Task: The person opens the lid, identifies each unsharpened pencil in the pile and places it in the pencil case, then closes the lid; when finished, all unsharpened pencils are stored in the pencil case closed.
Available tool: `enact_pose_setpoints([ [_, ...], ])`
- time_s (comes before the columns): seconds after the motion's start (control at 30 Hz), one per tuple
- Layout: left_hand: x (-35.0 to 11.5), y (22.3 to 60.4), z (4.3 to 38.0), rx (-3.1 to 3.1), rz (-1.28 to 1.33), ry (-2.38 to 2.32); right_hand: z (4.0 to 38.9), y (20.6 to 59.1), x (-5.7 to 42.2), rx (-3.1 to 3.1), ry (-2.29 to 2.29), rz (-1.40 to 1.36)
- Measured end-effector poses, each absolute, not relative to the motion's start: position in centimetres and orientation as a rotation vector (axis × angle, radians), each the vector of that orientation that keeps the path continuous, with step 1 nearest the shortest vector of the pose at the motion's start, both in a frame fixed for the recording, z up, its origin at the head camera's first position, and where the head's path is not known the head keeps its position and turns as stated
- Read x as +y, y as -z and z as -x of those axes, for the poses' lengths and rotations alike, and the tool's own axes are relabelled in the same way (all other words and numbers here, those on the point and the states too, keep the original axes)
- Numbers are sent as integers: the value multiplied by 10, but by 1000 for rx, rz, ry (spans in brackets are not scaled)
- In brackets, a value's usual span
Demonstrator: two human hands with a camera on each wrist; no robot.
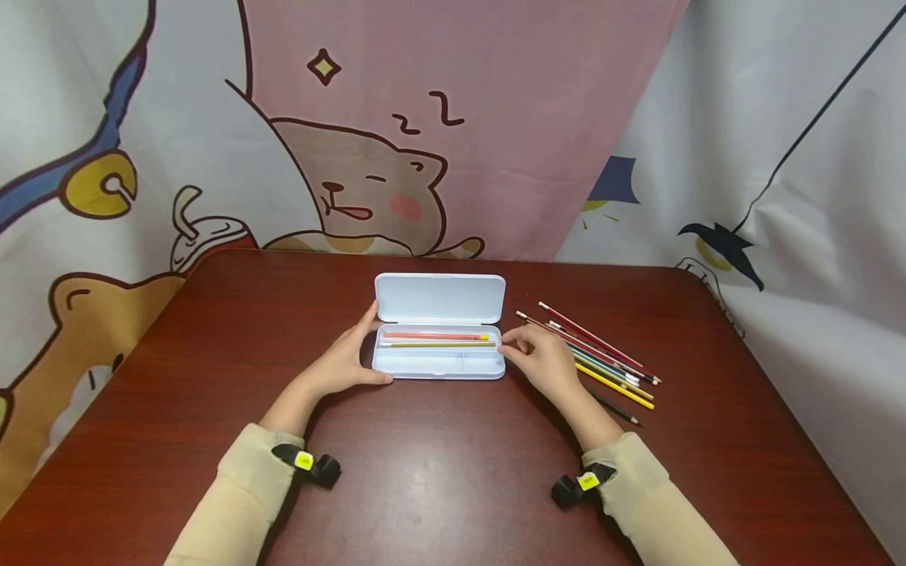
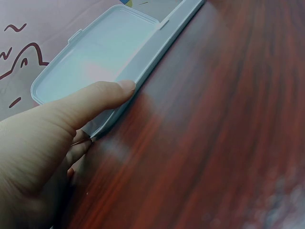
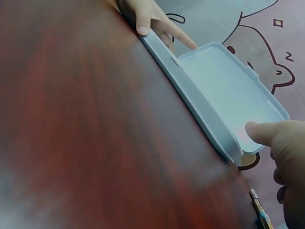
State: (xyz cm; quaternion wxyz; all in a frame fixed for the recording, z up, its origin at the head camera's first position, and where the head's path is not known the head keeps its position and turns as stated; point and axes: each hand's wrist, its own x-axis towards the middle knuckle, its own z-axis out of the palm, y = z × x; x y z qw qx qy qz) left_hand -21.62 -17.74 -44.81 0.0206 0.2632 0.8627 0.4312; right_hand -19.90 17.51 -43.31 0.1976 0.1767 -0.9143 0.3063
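Observation:
A white pencil case (image 1: 425,363) lies on the table with its lid (image 1: 440,299) raised. Inside its rear compartment are an orange pencil (image 1: 432,336) and a yellowish pencil (image 1: 439,344); the front compartment has a divider. My left hand (image 1: 342,363) holds the case's left end, its thumb at the front corner and its index finger reaching to the lid. At the right end my right hand (image 1: 543,360) has its thumb and bent index finger beside the pencil ends, tips slightly apart. No pencil shows between them in the right wrist view, where the thumb (image 3: 262,132) hangs over the case end.
Several loose pencils (image 1: 602,334) in red, yellow, green and dark colours lie right of the case, partly under my right hand. One dark pencil (image 1: 616,409) lies nearer my right forearm. A printed cloth (image 1: 524,157) hangs behind the brown table (image 1: 425,472).

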Motion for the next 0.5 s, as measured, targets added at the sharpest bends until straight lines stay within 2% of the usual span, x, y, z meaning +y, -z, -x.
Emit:
enact_pose_setpoints([
  [0.5,-178,447,215,2665,-815,-1352,162,434,226,-2502,-797,-444],
])
